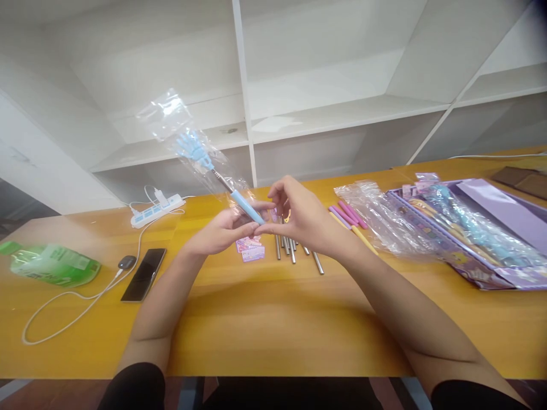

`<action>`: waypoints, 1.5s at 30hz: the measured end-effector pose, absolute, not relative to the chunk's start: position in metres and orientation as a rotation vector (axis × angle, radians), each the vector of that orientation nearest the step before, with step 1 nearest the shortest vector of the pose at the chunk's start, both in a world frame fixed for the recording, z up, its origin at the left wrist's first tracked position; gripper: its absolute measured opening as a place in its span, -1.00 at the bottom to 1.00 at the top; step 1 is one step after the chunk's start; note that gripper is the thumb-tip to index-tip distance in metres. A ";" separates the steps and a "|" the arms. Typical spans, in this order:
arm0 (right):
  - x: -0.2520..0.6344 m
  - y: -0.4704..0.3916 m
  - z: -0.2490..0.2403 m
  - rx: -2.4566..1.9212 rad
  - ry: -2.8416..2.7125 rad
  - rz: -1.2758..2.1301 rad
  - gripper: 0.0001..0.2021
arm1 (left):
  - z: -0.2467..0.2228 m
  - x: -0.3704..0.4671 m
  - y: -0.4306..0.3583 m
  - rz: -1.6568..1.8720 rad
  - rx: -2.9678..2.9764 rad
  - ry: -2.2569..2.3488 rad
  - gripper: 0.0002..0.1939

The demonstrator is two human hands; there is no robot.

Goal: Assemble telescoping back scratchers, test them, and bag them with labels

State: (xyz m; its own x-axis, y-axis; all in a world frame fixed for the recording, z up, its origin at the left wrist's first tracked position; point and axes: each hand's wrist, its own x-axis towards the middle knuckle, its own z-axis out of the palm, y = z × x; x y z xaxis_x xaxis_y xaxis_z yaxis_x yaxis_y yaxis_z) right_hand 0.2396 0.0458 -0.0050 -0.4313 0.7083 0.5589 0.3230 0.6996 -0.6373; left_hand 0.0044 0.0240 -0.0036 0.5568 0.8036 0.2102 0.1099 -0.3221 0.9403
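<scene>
A light blue back scratcher (248, 206) with a hand-shaped head and a metal rod is held slanting above the table, its head up and to the left. A clear plastic bag (171, 114) surrounds its head and rod and reaches past the head. My left hand (220, 232) is closed around the lower handle. At the handle's bottom end, my right hand (305, 219) has its thumb and forefinger closed on the tip; its other fingers are curled. Beneath my hands lie several metal tubes (318, 263) and small printed cards (253, 254).
Pink, purple and yellow handles (352, 213) and clear bags (384, 228) lie to the right, beside a purple box (474, 265) with packaged items. On the left are a phone (144, 275), a green bottle (55, 265), a cable and a power strip (158, 210). Shelves stand behind.
</scene>
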 end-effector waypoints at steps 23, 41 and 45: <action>0.236 0.052 -0.005 -0.774 -2.124 1.172 -0.54 | -0.006 -0.001 0.023 0.894 1.974 0.835 -0.70; 0.236 0.063 -0.015 -0.589 -2.072 1.444 -0.52 | -0.009 0.001 0.024 0.891 2.064 0.647 -0.69; 0.236 0.060 -0.012 -0.560 -2.054 1.440 -0.49 | -0.011 0.001 0.025 0.891 2.060 0.631 -0.64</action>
State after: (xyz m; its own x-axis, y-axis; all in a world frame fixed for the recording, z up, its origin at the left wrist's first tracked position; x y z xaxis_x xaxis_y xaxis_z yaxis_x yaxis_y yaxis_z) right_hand 0.2356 0.0602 -0.0125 -0.7536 0.6236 0.2079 0.0171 0.3347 -0.9422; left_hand 0.0010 0.0247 -0.0112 0.6292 0.6812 0.3744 0.1273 -0.5654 0.8149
